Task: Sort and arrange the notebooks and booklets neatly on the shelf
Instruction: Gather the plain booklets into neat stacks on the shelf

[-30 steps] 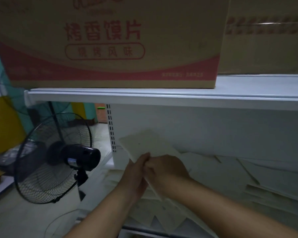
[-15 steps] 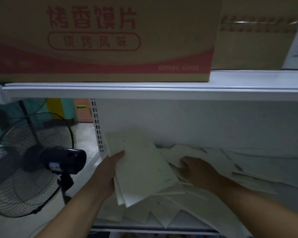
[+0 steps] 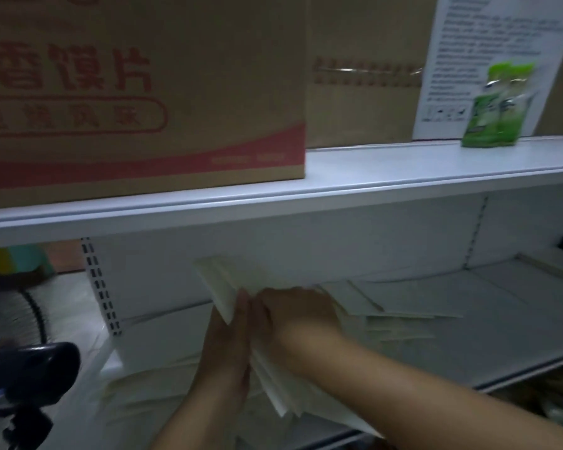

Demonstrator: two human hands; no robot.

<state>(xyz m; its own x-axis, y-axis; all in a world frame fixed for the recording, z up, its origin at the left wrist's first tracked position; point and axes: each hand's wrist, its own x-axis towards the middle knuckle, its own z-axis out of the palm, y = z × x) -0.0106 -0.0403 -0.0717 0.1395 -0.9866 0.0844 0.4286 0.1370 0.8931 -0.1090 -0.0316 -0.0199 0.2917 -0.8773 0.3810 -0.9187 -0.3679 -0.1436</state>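
A thin stack of pale cream booklets stands tilted on edge over the lower white shelf, gripped from both sides. My left hand holds its near left face and my right hand clasps its right face, the two hands touching. More cream booklets lie scattered flat along the shelf to the right and several lie under my arms at the front left. The bottom of the held stack is hidden behind my hands.
The upper white shelf carries a large brown carton with red print, a second carton, a white printed sheet and a green packet. A black standing fan is at the lower left beside the shelf upright.
My right hand left the scattered booklets and came back to the stack in my left hand, which now stands more on edge. The view swung right.
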